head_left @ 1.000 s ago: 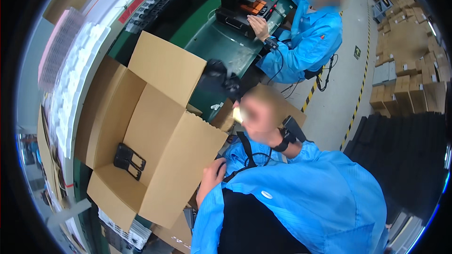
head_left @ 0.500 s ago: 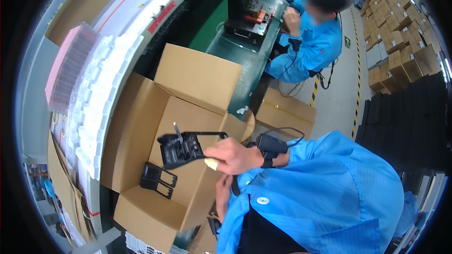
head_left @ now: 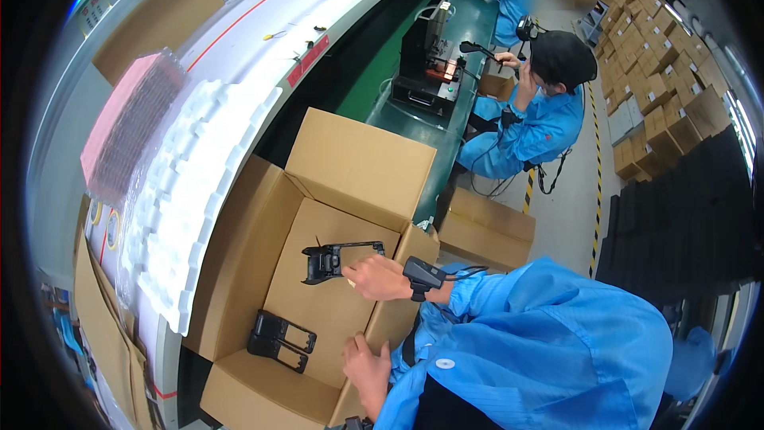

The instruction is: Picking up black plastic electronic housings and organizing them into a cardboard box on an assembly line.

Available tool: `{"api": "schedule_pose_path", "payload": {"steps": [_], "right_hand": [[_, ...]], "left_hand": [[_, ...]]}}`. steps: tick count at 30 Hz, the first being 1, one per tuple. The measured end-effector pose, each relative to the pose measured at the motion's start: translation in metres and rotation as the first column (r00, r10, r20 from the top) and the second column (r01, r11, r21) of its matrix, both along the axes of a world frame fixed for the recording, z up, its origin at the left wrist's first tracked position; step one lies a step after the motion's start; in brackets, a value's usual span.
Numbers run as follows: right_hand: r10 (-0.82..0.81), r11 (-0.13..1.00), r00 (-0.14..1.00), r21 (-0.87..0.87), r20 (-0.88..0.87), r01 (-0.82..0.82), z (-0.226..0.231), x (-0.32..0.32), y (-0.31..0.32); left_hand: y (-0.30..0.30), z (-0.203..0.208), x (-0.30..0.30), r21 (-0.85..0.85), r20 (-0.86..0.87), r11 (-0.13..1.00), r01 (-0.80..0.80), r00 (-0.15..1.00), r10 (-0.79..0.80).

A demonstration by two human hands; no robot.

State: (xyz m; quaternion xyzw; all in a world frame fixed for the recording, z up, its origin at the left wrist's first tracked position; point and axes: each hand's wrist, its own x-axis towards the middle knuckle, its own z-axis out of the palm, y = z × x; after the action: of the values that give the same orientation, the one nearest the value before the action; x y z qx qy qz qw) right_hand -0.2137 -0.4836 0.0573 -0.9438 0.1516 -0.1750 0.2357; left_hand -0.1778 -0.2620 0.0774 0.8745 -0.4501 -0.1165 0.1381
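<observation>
Right hand (head_left: 376, 277) is closed around one end of a black plastic frame part (head_left: 338, 258), holding it over the inside of the open cardboard box (head_left: 334, 310). The part hangs above the box floor, not touching it as far as I can tell. Fingers are curled tight; the far side of the grip is hidden behind the part. A black wrist strap (head_left: 423, 275) sits on that arm.

Left hand (head_left: 366, 365) rests on the near wall of the box, fingers bent over the edge, holding nothing else. Fingertips are hidden behind the cardboard.

Two more black frames (head_left: 280, 341) lie flat on the box floor, side by side and touching, well apart from the held part.

White foam trays (head_left: 187, 191) are stacked left of the box, with a pink-wrapped stack (head_left: 127, 127) beyond them. Another person in a blue coat (head_left: 533, 123) sits further along the line at a black machine (head_left: 426, 64); their hands are up by the head, detail too small to read. Fine detail of the held part is hard to make out.
</observation>
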Motion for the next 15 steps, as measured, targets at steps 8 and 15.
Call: {"api": "schedule_pose_path", "payload": {"steps": [8,15], "right_hand": [[0.051,0.987,0.977,0.162,-0.205,-0.018,-0.001,0.008,-0.013],[0.17,0.975,0.967,0.173,-0.19,-0.137,0.016,-0.01,-0.009]], "left_hand": [[-0.015,-0.015,0.001,0.137,0.047,0.988,-0.079,0.996,0.073],[-0.016,-0.011,-0.018,0.156,0.04,0.984,-0.088,0.996,0.083]]}}
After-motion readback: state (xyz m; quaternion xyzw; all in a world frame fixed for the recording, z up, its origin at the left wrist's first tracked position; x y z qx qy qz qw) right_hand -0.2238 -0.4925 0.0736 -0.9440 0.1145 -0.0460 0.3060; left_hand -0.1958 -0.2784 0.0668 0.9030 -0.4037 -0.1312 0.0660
